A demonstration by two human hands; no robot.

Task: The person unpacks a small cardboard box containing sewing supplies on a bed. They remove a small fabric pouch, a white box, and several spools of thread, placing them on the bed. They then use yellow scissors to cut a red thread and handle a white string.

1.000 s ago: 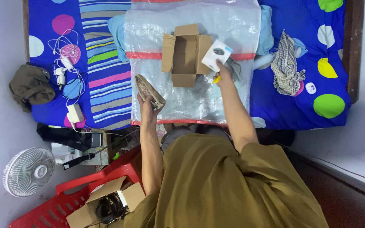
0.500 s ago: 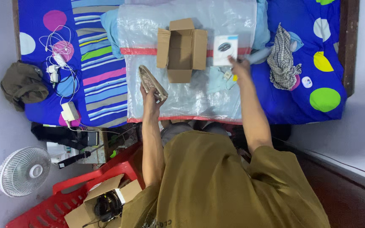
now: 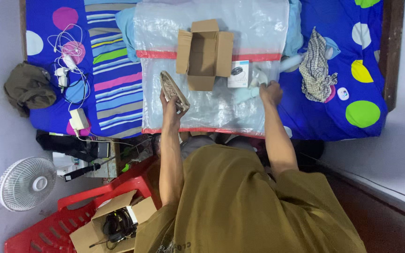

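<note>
— Since the left hand (image 3: 168, 99) closes its fingers round the beige shoe (image 3: 174, 91), above the clear plastic sheet (image 3: 212, 110) on the bed, how does it handle?
— Light and stiff-soled, I judge; grip mid-sole. The right hand (image 3: 271, 91) pinches pale wrapping (image 3: 249, 93) beside the open cardboard box (image 3: 205, 54).

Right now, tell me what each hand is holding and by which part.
The left hand grips a flat beige pad-like item by its lower end. The right hand rests on pale blue material; whether it grips it cannot be told.
</note>
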